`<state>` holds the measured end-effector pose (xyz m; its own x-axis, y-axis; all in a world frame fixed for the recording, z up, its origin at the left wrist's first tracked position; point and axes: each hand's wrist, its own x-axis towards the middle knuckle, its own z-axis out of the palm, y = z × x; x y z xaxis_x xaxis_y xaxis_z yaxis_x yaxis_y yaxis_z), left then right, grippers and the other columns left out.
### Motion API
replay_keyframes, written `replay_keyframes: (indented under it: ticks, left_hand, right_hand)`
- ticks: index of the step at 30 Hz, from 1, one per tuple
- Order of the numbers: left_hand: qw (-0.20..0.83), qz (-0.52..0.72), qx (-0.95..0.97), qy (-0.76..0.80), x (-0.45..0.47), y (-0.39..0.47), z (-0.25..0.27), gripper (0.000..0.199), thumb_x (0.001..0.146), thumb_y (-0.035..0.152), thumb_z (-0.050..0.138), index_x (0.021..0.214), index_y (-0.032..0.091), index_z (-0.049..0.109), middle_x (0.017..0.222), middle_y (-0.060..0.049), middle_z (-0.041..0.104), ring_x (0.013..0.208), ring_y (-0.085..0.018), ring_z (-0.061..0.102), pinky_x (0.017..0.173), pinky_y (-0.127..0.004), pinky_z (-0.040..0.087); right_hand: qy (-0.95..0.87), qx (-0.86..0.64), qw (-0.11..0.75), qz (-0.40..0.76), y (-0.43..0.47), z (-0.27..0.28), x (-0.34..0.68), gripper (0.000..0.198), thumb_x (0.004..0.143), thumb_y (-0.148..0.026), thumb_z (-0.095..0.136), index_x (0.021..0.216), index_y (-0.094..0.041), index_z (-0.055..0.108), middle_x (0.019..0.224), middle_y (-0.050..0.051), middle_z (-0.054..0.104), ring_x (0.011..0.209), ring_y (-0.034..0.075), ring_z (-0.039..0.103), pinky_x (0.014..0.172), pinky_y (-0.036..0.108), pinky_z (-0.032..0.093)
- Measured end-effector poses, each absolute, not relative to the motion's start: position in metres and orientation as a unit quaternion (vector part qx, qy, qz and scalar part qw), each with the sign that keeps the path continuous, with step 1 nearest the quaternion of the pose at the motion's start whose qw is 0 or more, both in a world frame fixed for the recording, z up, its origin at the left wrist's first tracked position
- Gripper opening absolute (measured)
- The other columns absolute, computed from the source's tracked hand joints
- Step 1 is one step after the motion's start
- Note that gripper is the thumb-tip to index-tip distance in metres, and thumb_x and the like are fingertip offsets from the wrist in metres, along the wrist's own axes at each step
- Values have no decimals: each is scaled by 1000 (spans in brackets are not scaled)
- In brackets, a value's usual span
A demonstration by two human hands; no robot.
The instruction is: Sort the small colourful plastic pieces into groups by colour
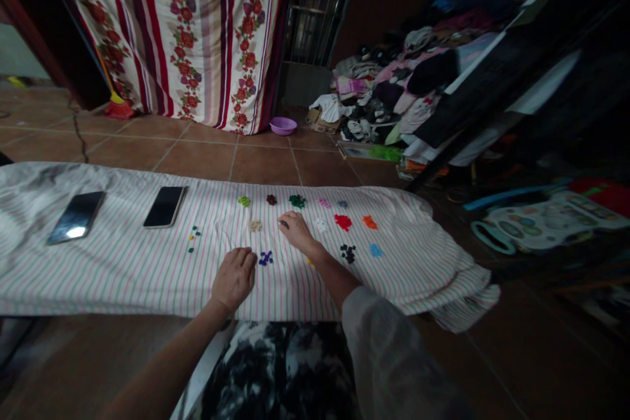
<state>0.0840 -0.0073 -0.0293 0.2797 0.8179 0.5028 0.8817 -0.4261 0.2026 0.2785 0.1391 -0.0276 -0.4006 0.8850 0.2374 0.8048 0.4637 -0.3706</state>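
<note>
My left hand (pixel 235 277) rests on the striped cloth with its fingers curled together; whatever lies under them is hidden. Just right of it is a pile of dark blue pieces (pixel 266 258). My right hand (pixel 298 231) reaches over the middle of the cloth, fingertips closed around a small dark piece (pixel 284 224). Around it lie piles of beige pieces (pixel 256 226), dark green pieces (pixel 297 201), white pieces (pixel 321 225) and red pieces (pixel 343 222). Yellow pieces (pixel 310 262) are partly covered by my right forearm.
Light green (pixel 244 201), brown (pixel 271 199), pink (pixel 323 202), grey (pixel 342 204), orange (pixel 369 222), black (pixel 348 253) and light blue pieces (pixel 376 250) form more piles. Two phones (pixel 165 207) lie left, near scattered green pieces (pixel 191 250). The striped cloth (pixel 123 269) has folds at right.
</note>
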Motion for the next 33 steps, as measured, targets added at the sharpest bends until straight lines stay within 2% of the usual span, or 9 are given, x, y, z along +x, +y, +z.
replay_keyframes:
  ticks: [7,16,21,27,33]
  left_hand:
    - [75,-267,-800,-533,84,-8,-30,16,86,15,48,98,17,58,103,-9,62,98,-23,52,88,-39,47]
    - [70,-267,-800,-533,83,-8,-28,15,86,15,47,97,17,58,103,-10,62,98,-23,51,88,-39,46]
    - [50,-271,-799,-535,83,-8,-28,18,87,15,45,98,18,58,103,-10,61,99,-23,52,89,-40,46]
    - [29,-288,-803,-521,82,-9,-24,22,85,16,44,101,17,59,105,-10,61,99,-23,52,90,-42,45]
    - [28,-254,-813,-523,81,-11,-20,23,87,25,46,105,19,58,110,-10,60,101,-24,51,87,-42,44]
  right_hand:
    - [-830,-492,240,109,137,-29,283,14,82,-16,60,91,-19,69,98,6,67,95,18,56,90,31,40]
    - [-826,-464,303,104,115,-17,278,23,87,-13,48,95,-19,69,100,6,67,96,18,56,91,32,41]
    - [-811,-494,267,165,80,-23,265,25,87,-17,49,101,-22,69,98,5,65,88,16,59,85,27,45]
    - [-808,-509,229,190,51,-30,257,33,85,-7,44,105,-17,67,102,11,64,99,20,59,92,32,46]
    - [-820,-473,247,208,42,-27,255,37,84,-3,41,106,-19,66,103,7,65,100,17,59,93,29,46]
